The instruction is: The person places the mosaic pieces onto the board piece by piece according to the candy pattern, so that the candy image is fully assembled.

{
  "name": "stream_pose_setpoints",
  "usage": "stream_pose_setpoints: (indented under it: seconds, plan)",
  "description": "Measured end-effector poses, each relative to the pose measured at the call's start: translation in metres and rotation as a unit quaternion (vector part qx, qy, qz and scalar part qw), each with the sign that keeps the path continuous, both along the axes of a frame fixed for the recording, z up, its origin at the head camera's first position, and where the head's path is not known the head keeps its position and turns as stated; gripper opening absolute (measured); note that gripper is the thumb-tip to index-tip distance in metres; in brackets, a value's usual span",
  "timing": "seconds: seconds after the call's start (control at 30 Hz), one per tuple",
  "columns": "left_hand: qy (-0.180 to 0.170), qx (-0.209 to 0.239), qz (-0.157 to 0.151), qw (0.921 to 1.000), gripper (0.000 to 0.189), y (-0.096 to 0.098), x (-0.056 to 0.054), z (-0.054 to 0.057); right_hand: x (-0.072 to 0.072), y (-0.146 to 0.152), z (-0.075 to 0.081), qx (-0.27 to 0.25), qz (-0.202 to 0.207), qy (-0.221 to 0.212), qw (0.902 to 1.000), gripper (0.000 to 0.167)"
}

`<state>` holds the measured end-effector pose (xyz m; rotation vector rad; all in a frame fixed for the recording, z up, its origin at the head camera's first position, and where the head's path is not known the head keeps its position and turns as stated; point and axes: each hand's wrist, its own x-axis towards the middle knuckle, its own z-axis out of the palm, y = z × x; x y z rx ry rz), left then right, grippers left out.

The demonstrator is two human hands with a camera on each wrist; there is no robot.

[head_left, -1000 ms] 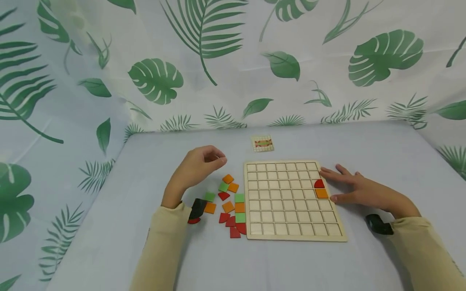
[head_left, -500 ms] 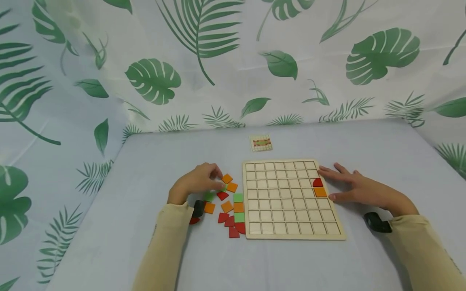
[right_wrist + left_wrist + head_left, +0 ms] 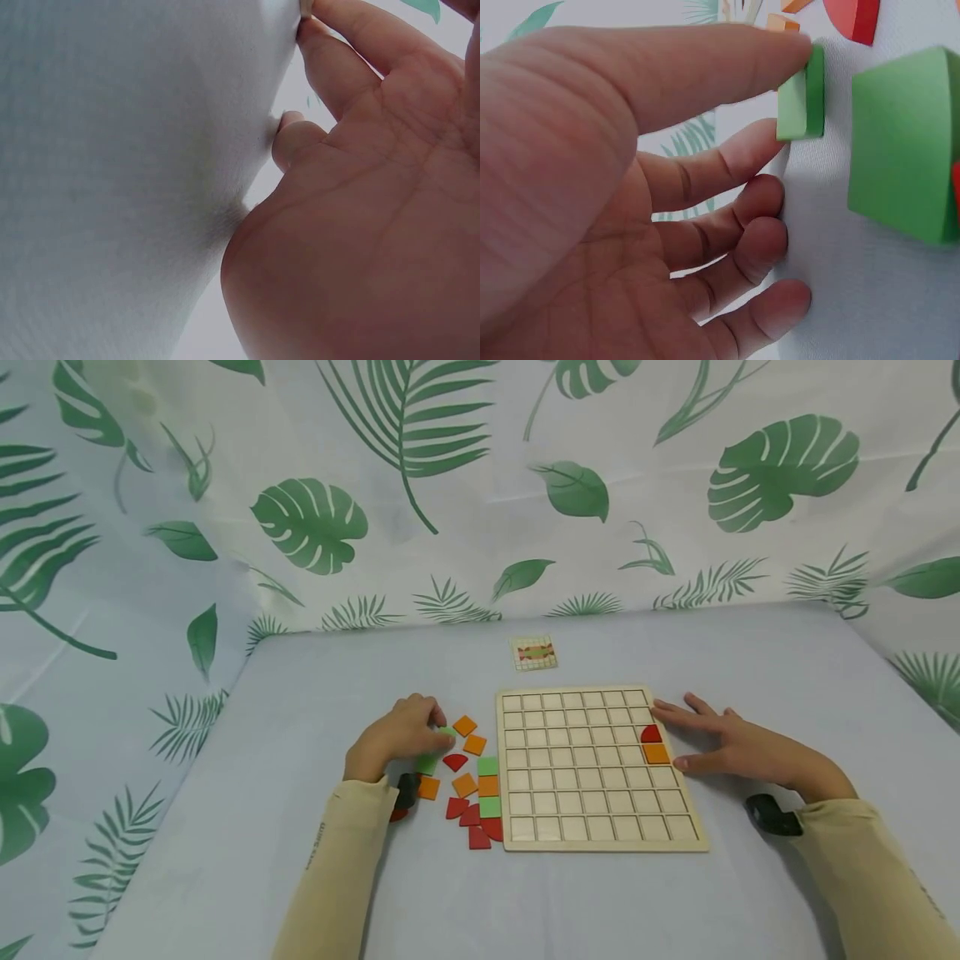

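My left hand (image 3: 401, 735) pinches a green square tile (image 3: 791, 112) between thumb and index finger, low over the table; the other fingers bend loosely below. Another green tile (image 3: 900, 150) lies close by in the left wrist view. Two orange tiles (image 3: 465, 726) and a red quarter-circle piece (image 3: 455, 762) are just right of this hand. Over on the right, my right hand (image 3: 738, 750) rests with spread fingers, its fingertips at the right edge of the wooden grid board (image 3: 600, 847). On the board, a red quarter-circle (image 3: 651, 734) sits above an orange square (image 3: 656, 754) in the rightmost column.
Along the board's left edge stands a column of green and orange tiles (image 3: 488, 786). Several red pieces (image 3: 469, 815) lie near its lower left corner. A small pattern card (image 3: 535, 653) lies behind the board. Leaf-printed cloth (image 3: 450, 568) hangs behind the table.
My left hand has come down into the loose tiles, taken hold of a green tile and drawn it slightly left, away from the orange ones. My right hand stays at the board's edge.
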<state>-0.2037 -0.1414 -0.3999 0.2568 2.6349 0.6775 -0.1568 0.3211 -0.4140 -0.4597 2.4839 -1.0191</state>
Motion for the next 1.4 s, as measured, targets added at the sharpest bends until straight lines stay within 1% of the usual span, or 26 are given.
stream_pose_setpoints:
  seconds: [0.13, 0.27, 0.4, 0.53, 0.67, 0.8, 0.87, 0.93, 1.07, 1.2, 1.27, 1.4]
  plan:
    - [0.008, -0.001, 0.002, 1.0000, 0.027, -0.001, -0.002, 0.000, 0.000, 0.000, -0.001, 0.002, -0.005, -0.005, 1.0000, 0.086]
    - [0.013, -0.008, -0.003, 0.9999, 0.024, 0.000, -0.002, 0.000, 0.000, 0.000, -0.002, 0.005, -0.009, -0.009, 0.9999, 0.086]
    - [0.017, 0.002, -0.012, 0.9998, 0.021, -0.001, -0.002, 0.000, 0.000, 0.000, -0.001, 0.004, -0.009, -0.010, 0.9999, 0.086]
    - [0.029, 0.038, -0.014, 0.9988, 0.016, -0.007, -0.002, -0.001, 0.000, 0.001, -0.001, 0.001, -0.007, -0.010, 0.9999, 0.086]
    - [0.048, 0.084, -0.013, 0.9953, 0.011, -0.012, -0.003, -0.001, 0.000, 0.001, 0.000, 0.001, -0.005, -0.006, 1.0000, 0.086]
    - [0.067, 0.129, -0.001, 0.9895, 0.019, -0.014, -0.005, -0.002, 0.000, 0.001, 0.000, 0.004, -0.007, -0.006, 0.9999, 0.087]
    - [0.075, 0.159, 0.014, 0.9843, 0.022, -0.014, -0.005, -0.002, 0.000, 0.001, 0.001, 0.003, -0.008, -0.008, 0.9999, 0.087]
    - [0.081, 0.196, 0.026, 0.9770, 0.023, -0.014, -0.005, -0.001, 0.000, 0.001, 0.001, 0.003, -0.010, -0.009, 0.9999, 0.087]
    - [0.081, 0.271, 0.057, 0.9575, 0.022, -0.011, -0.004, 0.000, 0.000, 0.000, 0.001, 0.005, -0.014, -0.012, 0.9998, 0.087]
    - [0.074, 0.323, 0.091, 0.9390, 0.024, -0.006, -0.005, 0.001, -0.001, 0.000, 0.000, 0.007, -0.015, -0.014, 0.9998, 0.087]
    - [0.068, 0.347, 0.101, 0.9298, 0.026, -0.003, -0.005, 0.001, -0.001, 0.000, 0.000, 0.008, -0.015, -0.014, 0.9998, 0.087]
    - [0.059, 0.391, 0.104, 0.9127, 0.030, 0.002, -0.006, 0.000, 0.000, 0.000, 0.001, 0.005, -0.011, -0.013, 0.9998, 0.087]
